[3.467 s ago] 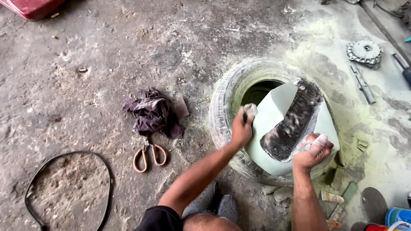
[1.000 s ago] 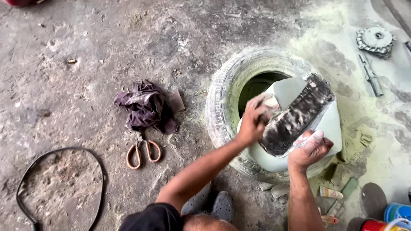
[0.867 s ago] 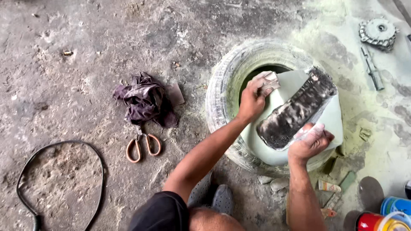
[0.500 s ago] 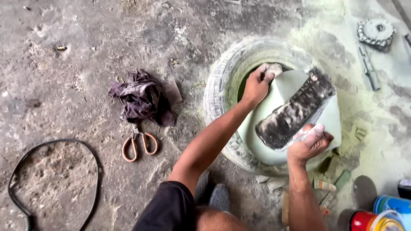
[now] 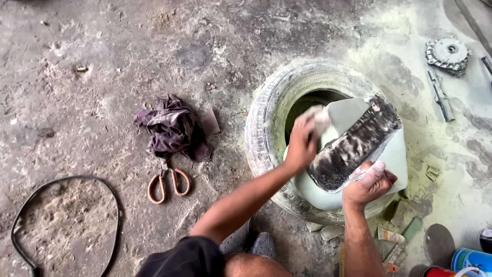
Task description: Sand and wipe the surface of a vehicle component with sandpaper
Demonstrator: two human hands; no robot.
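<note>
Pale green panel (image 5: pixel 394 159) on tyre (image 5: pixel 266 118), sanding.
Left hand (image 5: pixel 302 143) fingers pinching sandpaper (image 5: pixel 319 117) at 10 o'clock; right hand (image 5: pixel 368 183) fingers curled on panel's 6 o'clock edge.

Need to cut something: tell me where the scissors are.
In the head view, the orange-handled scissors lie on the concrete floor, left of the tyre, just below the purple rag.

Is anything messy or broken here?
Yes. The pale green panel on the tyre has a rough black scraped strip, and greenish dust covers the floor around it.
</note>
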